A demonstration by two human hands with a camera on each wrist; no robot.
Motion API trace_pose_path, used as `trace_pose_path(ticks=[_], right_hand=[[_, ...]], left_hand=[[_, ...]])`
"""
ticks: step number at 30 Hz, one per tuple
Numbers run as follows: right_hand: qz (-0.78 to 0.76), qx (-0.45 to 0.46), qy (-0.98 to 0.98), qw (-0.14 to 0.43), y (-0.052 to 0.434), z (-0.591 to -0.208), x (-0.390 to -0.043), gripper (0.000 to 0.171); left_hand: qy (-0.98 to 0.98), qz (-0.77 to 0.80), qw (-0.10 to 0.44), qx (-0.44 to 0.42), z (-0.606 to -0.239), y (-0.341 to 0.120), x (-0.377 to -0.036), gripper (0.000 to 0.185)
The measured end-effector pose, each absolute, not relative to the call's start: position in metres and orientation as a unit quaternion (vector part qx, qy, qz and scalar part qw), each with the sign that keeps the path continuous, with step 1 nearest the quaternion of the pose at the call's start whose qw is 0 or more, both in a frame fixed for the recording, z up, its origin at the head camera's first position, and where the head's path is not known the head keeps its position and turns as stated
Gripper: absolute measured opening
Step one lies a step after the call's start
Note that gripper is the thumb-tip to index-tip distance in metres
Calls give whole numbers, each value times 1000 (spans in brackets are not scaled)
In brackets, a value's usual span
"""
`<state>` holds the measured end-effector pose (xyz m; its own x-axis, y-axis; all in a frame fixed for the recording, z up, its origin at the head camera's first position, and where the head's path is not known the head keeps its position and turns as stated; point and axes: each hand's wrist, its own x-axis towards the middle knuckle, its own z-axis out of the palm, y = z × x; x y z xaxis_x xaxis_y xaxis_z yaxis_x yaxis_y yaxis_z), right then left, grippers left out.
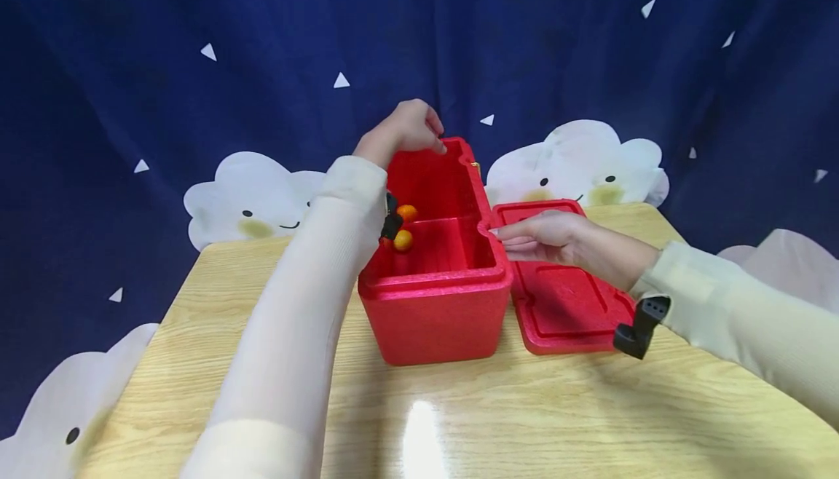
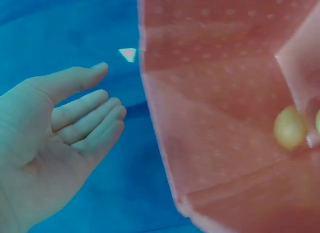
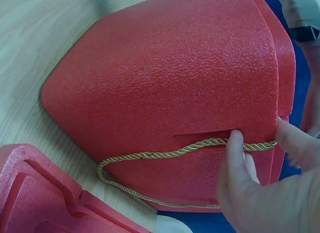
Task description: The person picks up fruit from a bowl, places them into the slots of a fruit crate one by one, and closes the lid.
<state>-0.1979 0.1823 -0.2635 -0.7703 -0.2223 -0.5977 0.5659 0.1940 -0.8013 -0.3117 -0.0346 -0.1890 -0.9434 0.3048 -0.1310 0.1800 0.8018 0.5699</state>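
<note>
Left to right: the left hand (image 1: 405, 127) reached over the far rim of the red foam box (image 1: 435, 304), fingers relaxed and holding nothing; the left wrist view showed the palm open beside the box's outer wall, apart from it. The box stood open on the wooden surface (image 1: 216, 297), near its middle. Inside, a low step divided the floor, and two small orange balls (image 1: 405, 226) lay against the left inner wall, partly hidden by the left sleeve (image 1: 308, 297); a reddish item beside them was too small to identify.

The right hand (image 1: 547, 236) rested at the notch in the box's right rim. The right wrist view showed its fingers (image 3: 235, 158) on the gold cord handle (image 3: 165, 154) where it entered the slot; whether they pinched the cord or only pressed it could not be told. The red foam lid (image 1: 564, 304) lay inner face up on the surface just to the right of the box, below that hand.

Risks, as judged: a pull on the cord from one side could tilt or slide the light box, since the left hand steadied nothing, and the balls would then roll. The lid lay close enough for the right forearm to knock it.
</note>
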Motion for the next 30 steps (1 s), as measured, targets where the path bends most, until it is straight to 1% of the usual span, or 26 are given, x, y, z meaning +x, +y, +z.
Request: trace_pose_path(ticks=[5,9,12,15,23,30], right_hand=[[-624,122,704,317,184,-266,-200,67],[-628,117,702,316,186,-268,-201,65],[-629,117,702,313,187,-268,-202,64],[-628,117,703,312,188,-269,-204,62],[-634,120,698,311,190,-273,-206,67],[-638,120,696,307,188,-274,-205,68]], left_hand=[[929,319,63,176,-178,-46,-297,43],[925,309,20,219,-174,-61,-286,40],[922,301,-10,244,-175,-73,-275,38],[919,300,-27,255,-180,-86,-262,37],[915,332,-63,220,-210,-129,-237,38],[916,357,-90,160,-252,-167,-225,34]])
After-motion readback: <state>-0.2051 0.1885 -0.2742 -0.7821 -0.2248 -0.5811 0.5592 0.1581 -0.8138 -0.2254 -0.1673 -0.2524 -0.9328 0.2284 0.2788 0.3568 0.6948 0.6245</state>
